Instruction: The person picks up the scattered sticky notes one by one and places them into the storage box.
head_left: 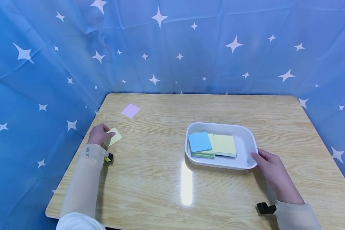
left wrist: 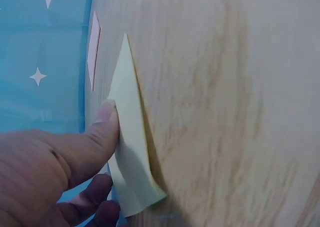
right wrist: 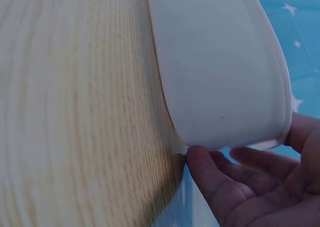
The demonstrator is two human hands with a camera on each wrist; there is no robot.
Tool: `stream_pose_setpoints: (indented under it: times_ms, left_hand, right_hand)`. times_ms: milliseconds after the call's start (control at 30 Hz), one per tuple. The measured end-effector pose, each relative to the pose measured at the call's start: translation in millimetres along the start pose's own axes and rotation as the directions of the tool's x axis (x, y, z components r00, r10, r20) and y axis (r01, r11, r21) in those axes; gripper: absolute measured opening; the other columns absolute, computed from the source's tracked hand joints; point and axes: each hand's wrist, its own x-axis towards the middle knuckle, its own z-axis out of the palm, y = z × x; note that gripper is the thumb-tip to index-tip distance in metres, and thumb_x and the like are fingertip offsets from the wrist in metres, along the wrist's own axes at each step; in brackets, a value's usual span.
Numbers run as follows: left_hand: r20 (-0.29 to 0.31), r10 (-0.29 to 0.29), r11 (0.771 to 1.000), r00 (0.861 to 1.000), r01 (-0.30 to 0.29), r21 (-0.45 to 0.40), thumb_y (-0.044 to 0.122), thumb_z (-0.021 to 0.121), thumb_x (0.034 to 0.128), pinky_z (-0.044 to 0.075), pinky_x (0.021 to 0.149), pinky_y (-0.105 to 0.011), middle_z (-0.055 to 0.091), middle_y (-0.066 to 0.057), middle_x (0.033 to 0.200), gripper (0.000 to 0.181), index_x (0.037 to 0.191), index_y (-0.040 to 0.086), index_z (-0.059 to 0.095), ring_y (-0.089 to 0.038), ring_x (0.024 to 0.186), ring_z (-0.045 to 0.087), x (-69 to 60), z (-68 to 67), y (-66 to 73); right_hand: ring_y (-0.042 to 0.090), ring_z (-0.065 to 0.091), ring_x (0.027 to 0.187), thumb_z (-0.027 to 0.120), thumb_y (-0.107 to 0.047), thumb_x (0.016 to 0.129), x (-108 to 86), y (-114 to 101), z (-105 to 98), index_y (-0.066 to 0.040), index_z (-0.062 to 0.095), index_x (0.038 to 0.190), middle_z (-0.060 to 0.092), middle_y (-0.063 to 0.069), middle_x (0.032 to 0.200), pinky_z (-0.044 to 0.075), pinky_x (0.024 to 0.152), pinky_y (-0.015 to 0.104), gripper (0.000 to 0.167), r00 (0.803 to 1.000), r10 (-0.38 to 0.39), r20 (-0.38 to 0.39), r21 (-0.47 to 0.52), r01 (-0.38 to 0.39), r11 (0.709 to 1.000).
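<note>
Toward the table's left edge, my left hand (head_left: 99,135) pinches a pale yellow sticky note (head_left: 115,137). In the left wrist view the thumb lies on the note's face (left wrist: 130,142), and the paper is bent and tilted up off the wood. My right hand (head_left: 271,167) grips the near right corner of a white plastic tray (head_left: 244,150), thumb at the rim and fingers below it. Inside the tray, on its left and middle, lie a blue sticky-note stack (head_left: 200,141) and yellow sticky notes (head_left: 225,144), with green edges under the blue.
A purple sticky note (head_left: 130,111) lies flat near the table's back left. The wooden table (head_left: 149,179) reflects a bright strip of light in front of the tray. Behind it hangs a blue curtain (head_left: 172,41) with white stars.
</note>
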Motion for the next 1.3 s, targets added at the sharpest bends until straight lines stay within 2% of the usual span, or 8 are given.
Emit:
stream_pose_setpoints:
  times_ms: [167, 333, 567, 733, 900, 967, 1167, 1300]
  left_hand:
    - [0.015, 0.0, 1.0, 1.0, 0.0, -0.012, 0.028, 0.064, 0.1008, 0.049, 0.094, -0.052, 0.053, -0.028, 0.128, 0.042, 0.123, -0.004, 0.049, -0.04, 0.112, 0.051, -0.8, 1.7, 0.8]
    - [0.047, 0.047, 0.999, 0.998, -0.047, -0.005, 0.024, 0.056, 0.1039, 0.048, 0.101, -0.056, 0.05, -0.032, 0.138, 0.042, 0.132, -0.007, 0.046, -0.043, 0.12, 0.052, -4.0, 2.7, 11.5]
    - [0.064, 0.103, 0.992, 0.993, -0.108, 0.067, 0.017, 0.045, 0.1049, 0.053, 0.092, -0.047, 0.057, -0.03, 0.132, 0.038, 0.132, -0.007, 0.054, -0.039, 0.112, 0.058, -7.0, 8.4, 34.0]
    - [0.104, 0.116, 0.989, 0.988, -0.124, 0.079, 0.016, 0.042, 0.1069, 0.053, 0.094, -0.047, 0.056, -0.029, 0.135, 0.036, 0.135, -0.005, 0.052, -0.038, 0.116, 0.057, -7.8, 11.5, 52.4]
    - [0.127, 0.176, 0.974, 0.976, -0.191, 0.118, 0.014, 0.042, 0.1074, 0.051, 0.085, -0.04, 0.059, -0.022, 0.124, 0.027, 0.127, -0.001, 0.054, -0.031, 0.105, 0.057, -10.7, 14.6, 72.6]
    - [0.134, 0.212, 0.964, 0.968, -0.229, 0.133, 0.013, 0.043, 0.1075, 0.048, 0.081, -0.038, 0.06, -0.02, 0.117, 0.023, 0.123, 0.0, 0.054, -0.028, 0.098, 0.056, -11.9, 16.1, 80.7]
    - [0.149, 0.293, 0.942, 0.945, -0.311, 0.123, 0.012, 0.044, 0.1082, 0.046, 0.078, -0.035, 0.06, -0.015, 0.11, 0.021, 0.122, 0.002, 0.056, -0.024, 0.09, 0.054, -18.1, 23.0, 110.8]
    - [0.151, 0.345, 0.924, 0.927, -0.363, 0.117, 0.011, 0.046, 0.108, 0.047, 0.077, -0.034, 0.062, -0.014, 0.11, 0.022, 0.123, 0.001, 0.058, -0.024, 0.089, 0.054, -23.2, 28.9, 133.1]
  right_hand:
    - [0.011, 0.055, 0.127, 0.042, -0.046, 0.109, -1.0, -1, 0, 0.003, 0.03, 0.158, 0.032, 0.031, 0.162, 0.055, 0.083, 0.008, 0.07, 1.0, 0.002, 0.002, 0.001, -0.002, 1.0]
    - [0.002, 0.054, 0.122, 0.042, -0.046, 0.109, -0.8, -1, -1, 0.002, 0.03, 0.158, 0.031, 0.03, 0.162, 0.055, 0.084, 0.007, 0.07, 1.0, 0.004, 0.007, 0.009, -0.004, 1.0]
    - [0.026, 0.05, 0.136, 0.041, -0.047, 0.109, -0.8, -1, -1, 0.001, 0.029, 0.159, 0.031, 0.029, 0.163, 0.055, 0.083, 0.007, 0.07, 1.0, 0.013, 0.005, 0.008, -0.013, 1.0]
    - [0.023, 0.052, 0.135, 0.041, -0.048, 0.108, -1.4, 0, -1, 0.0, 0.028, 0.159, 0.03, 0.029, 0.164, 0.056, 0.085, 0.009, 0.072, 1.0, 0.024, 0.016, 0.011, -0.024, 1.0]
    - [0.027, 0.048, 0.139, 0.041, -0.049, 0.108, -1.3, 0, 0, 0.0, 0.028, 0.159, 0.03, 0.028, 0.164, 0.056, 0.084, 0.009, 0.072, 1.0, 0.025, 0.017, 0.014, -0.025, 1.0]
    - [0.022, 0.051, 0.135, 0.041, -0.049, 0.108, -1.4, 0, 0, 0.0, 0.029, 0.159, 0.031, 0.028, 0.163, 0.055, 0.084, 0.008, 0.072, 1.0, 0.019, 0.01, 0.014, -0.02, 1.0]
    - [-0.015, 0.05, 0.109, 0.042, -0.047, 0.109, -2.5, -1, 0, 0.002, 0.03, 0.158, 0.032, 0.03, 0.162, 0.054, 0.084, 0.006, 0.071, 1.0, -0.01, -0.001, 0.03, 0.01, 0.999]
    - [-0.012, 0.052, 0.11, 0.042, -0.046, 0.109, -2.8, -1, 0, 0.003, 0.03, 0.158, 0.031, 0.031, 0.162, 0.055, 0.084, 0.007, 0.071, 1.0, -0.017, -0.002, 0.036, 0.017, 0.999]
